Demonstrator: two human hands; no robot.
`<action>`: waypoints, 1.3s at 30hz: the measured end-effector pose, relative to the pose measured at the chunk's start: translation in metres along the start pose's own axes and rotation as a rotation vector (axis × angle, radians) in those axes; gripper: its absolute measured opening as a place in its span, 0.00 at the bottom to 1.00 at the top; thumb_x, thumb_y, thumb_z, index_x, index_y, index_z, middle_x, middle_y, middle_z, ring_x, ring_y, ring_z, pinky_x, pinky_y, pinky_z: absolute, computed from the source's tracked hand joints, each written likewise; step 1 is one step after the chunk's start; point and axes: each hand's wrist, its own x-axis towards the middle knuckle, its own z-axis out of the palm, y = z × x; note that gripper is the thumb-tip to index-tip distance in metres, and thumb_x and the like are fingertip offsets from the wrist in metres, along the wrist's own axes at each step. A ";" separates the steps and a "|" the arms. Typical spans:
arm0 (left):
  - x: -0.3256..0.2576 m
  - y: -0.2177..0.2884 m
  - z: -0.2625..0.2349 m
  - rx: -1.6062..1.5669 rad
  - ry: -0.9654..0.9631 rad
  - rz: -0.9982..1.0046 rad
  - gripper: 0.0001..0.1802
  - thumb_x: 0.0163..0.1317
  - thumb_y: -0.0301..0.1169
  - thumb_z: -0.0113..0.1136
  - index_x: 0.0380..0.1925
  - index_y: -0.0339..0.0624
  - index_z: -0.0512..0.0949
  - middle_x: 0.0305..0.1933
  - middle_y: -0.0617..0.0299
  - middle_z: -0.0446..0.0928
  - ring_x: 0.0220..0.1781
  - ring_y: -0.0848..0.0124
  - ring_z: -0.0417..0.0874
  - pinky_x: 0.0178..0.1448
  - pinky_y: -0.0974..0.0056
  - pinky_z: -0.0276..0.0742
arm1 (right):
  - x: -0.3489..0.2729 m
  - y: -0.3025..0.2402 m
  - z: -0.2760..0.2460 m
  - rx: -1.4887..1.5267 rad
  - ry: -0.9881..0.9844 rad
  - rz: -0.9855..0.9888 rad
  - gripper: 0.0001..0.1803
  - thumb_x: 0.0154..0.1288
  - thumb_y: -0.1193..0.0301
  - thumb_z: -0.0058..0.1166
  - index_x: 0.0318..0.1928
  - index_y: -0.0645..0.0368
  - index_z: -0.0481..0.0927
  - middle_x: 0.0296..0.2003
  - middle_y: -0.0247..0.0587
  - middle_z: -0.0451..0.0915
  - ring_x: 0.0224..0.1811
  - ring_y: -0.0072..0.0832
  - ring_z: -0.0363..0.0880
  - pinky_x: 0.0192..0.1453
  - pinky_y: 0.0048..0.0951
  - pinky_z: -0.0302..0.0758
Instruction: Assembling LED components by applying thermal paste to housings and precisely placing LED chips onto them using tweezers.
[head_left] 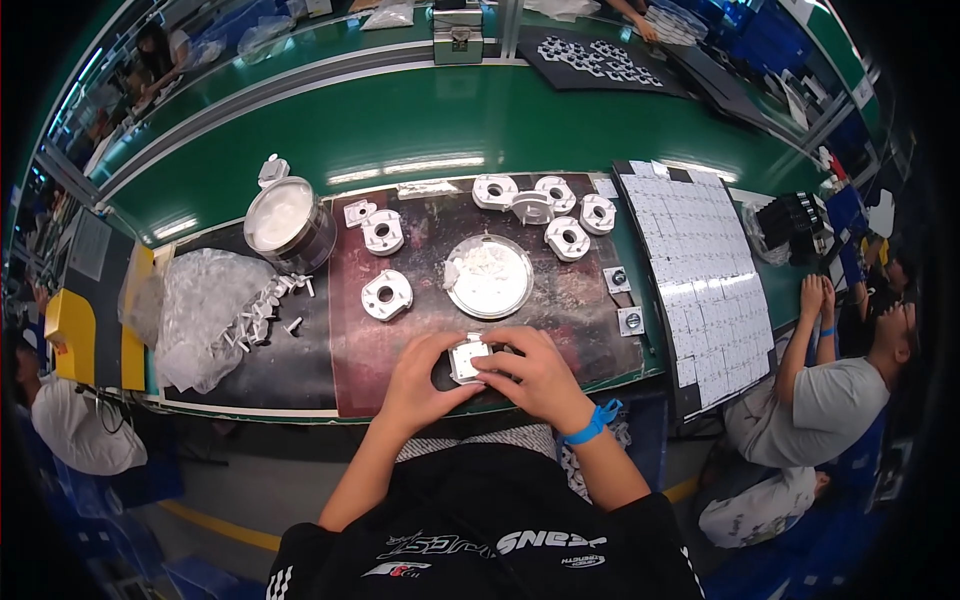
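Observation:
Close to the table's front edge, my left hand [421, 378] is curled round one side of a small white square plastic part [466, 361]. My right hand [537, 372], with a blue band on its wrist, presses fingers and thumb onto the part's other side. Just beyond lies a shallow round dish [488, 277] with white material in it. A white ring-shaped housing [386, 295] rests on the mat to the dish's left, and another housing [382, 232] sits farther back. Several more white housings [568, 239] stand at the far right of the dish.
At left are a round tub [287, 222], a clear plastic bag [205, 310] and loose white plastic pieces [258, 318]. A large white gridded panel [697, 285] lies at right, beside two small square parts [631, 321]. Co-workers sit on both sides.

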 end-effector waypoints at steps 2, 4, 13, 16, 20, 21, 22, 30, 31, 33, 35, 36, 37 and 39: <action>0.002 0.000 -0.001 0.002 -0.010 0.045 0.37 0.46 0.35 0.84 0.59 0.42 0.80 0.58 0.54 0.83 0.61 0.51 0.82 0.65 0.51 0.78 | 0.000 0.000 0.000 0.001 -0.005 0.012 0.12 0.62 0.69 0.71 0.47 0.48 0.90 0.54 0.39 0.83 0.56 0.40 0.81 0.61 0.41 0.74; 0.000 -0.004 0.001 -0.005 -0.002 0.048 0.37 0.46 0.35 0.84 0.59 0.42 0.80 0.58 0.54 0.83 0.61 0.51 0.82 0.66 0.51 0.77 | 0.001 0.000 -0.001 0.001 -0.009 0.022 0.13 0.62 0.69 0.71 0.48 0.47 0.90 0.54 0.38 0.83 0.56 0.39 0.81 0.60 0.40 0.74; -0.003 -0.004 0.001 -0.013 0.004 0.016 0.38 0.46 0.35 0.84 0.59 0.42 0.80 0.59 0.53 0.83 0.63 0.50 0.81 0.68 0.50 0.76 | 0.008 -0.004 -0.005 -0.136 -0.046 -0.114 0.16 0.62 0.67 0.70 0.51 0.42 0.90 0.55 0.35 0.83 0.57 0.38 0.79 0.61 0.41 0.71; -0.003 -0.005 0.001 -0.017 0.003 0.013 0.38 0.46 0.35 0.84 0.60 0.42 0.80 0.59 0.53 0.83 0.63 0.50 0.81 0.68 0.50 0.76 | 0.009 -0.002 -0.005 -0.142 -0.054 -0.115 0.15 0.62 0.67 0.69 0.51 0.42 0.90 0.55 0.34 0.83 0.58 0.37 0.80 0.58 0.40 0.71; -0.002 -0.002 0.001 -0.006 -0.004 0.006 0.39 0.46 0.36 0.84 0.60 0.43 0.79 0.59 0.53 0.83 0.62 0.50 0.81 0.68 0.50 0.75 | 0.006 -0.001 -0.003 -0.131 -0.069 -0.102 0.15 0.62 0.68 0.70 0.50 0.42 0.90 0.54 0.34 0.83 0.57 0.36 0.80 0.56 0.38 0.71; -0.002 -0.002 0.001 -0.008 -0.004 0.005 0.39 0.46 0.36 0.84 0.60 0.43 0.79 0.59 0.53 0.83 0.62 0.50 0.81 0.68 0.50 0.75 | 0.005 -0.001 -0.003 -0.135 -0.058 -0.099 0.15 0.62 0.69 0.70 0.50 0.42 0.90 0.54 0.34 0.83 0.57 0.36 0.81 0.56 0.38 0.71; -0.002 -0.003 0.002 -0.011 -0.005 0.003 0.39 0.46 0.36 0.84 0.61 0.43 0.79 0.59 0.53 0.83 0.62 0.50 0.81 0.68 0.50 0.75 | 0.005 0.001 -0.002 -0.136 -0.059 -0.098 0.15 0.62 0.69 0.70 0.50 0.42 0.90 0.54 0.34 0.83 0.57 0.36 0.81 0.56 0.38 0.71; -0.013 0.003 -0.024 -0.021 0.165 0.026 0.33 0.51 0.33 0.81 0.59 0.43 0.81 0.60 0.51 0.83 0.63 0.52 0.82 0.68 0.52 0.76 | 0.001 0.009 0.018 -0.082 0.014 -0.118 0.17 0.61 0.70 0.71 0.52 0.44 0.90 0.58 0.40 0.82 0.60 0.43 0.79 0.60 0.42 0.74; -0.020 -0.004 -0.039 0.049 0.259 -0.016 0.28 0.54 0.31 0.79 0.56 0.42 0.82 0.59 0.51 0.84 0.62 0.52 0.82 0.67 0.52 0.76 | -0.002 0.006 0.018 -0.053 0.011 -0.096 0.24 0.60 0.68 0.73 0.58 0.45 0.87 0.62 0.46 0.78 0.62 0.46 0.78 0.60 0.43 0.76; -0.024 -0.028 -0.064 0.203 0.491 -0.101 0.17 0.58 0.26 0.72 0.49 0.40 0.84 0.53 0.51 0.85 0.59 0.51 0.84 0.65 0.53 0.77 | -0.017 0.014 0.027 0.082 0.097 0.002 0.29 0.58 0.68 0.76 0.62 0.46 0.84 0.67 0.51 0.73 0.65 0.48 0.76 0.61 0.41 0.76; -0.024 -0.050 -0.105 0.528 0.527 -0.171 0.20 0.60 0.29 0.72 0.53 0.39 0.82 0.49 0.51 0.83 0.53 0.49 0.82 0.61 0.50 0.76 | -0.021 0.015 0.026 0.098 0.155 0.022 0.30 0.59 0.71 0.74 0.64 0.50 0.82 0.68 0.51 0.71 0.67 0.47 0.73 0.62 0.40 0.75; -0.026 -0.057 -0.121 0.614 0.530 -0.208 0.21 0.60 0.30 0.72 0.54 0.39 0.82 0.48 0.51 0.82 0.52 0.49 0.81 0.60 0.49 0.76 | -0.021 0.014 0.026 0.118 0.194 0.035 0.30 0.60 0.72 0.73 0.64 0.51 0.81 0.67 0.51 0.71 0.67 0.47 0.73 0.64 0.41 0.75; -0.028 -0.063 -0.133 0.698 0.531 -0.244 0.22 0.60 0.31 0.73 0.54 0.38 0.81 0.47 0.51 0.81 0.51 0.48 0.81 0.59 0.49 0.75 | -0.021 0.016 0.028 0.144 0.213 0.048 0.30 0.61 0.73 0.71 0.64 0.53 0.80 0.66 0.51 0.71 0.67 0.48 0.72 0.67 0.43 0.73; -0.036 -0.086 -0.148 0.652 0.477 -0.279 0.19 0.59 0.31 0.73 0.49 0.38 0.83 0.46 0.51 0.81 0.50 0.49 0.81 0.57 0.50 0.76 | -0.018 0.012 0.028 0.137 0.191 0.058 0.29 0.61 0.72 0.71 0.64 0.54 0.80 0.66 0.51 0.70 0.67 0.48 0.72 0.70 0.44 0.72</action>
